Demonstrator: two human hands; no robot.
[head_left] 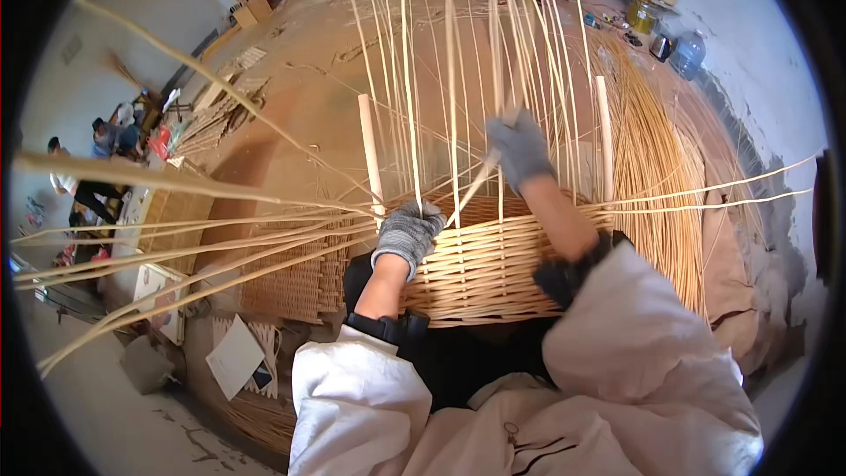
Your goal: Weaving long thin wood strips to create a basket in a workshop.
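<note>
A wicker basket [480, 269] with a woven pale wall stands before me, and many thin upright rods [454, 79] rise from it. My left hand [411, 234], in a grey knit glove, is closed on the wicker rods at the left of the wall's upper edge. Raised above the wall, my gloved right hand [520, 148] is closed round a pale wicker rod [471, 189] that slants down toward my left hand. Two thicker wooden posts, a left post [371, 154] and a right post [604, 141], stand at the basket's ends. My palms and fingertips are hidden.
Long rods [176, 181] stick out leftward from the basket. A large bundle of wicker rods [656, 185] lies at right, a woven panel [300, 275] at left, with a white sheet [236, 357] nearer. People [84, 181] are at far left; a water jug [688, 55] stands far right.
</note>
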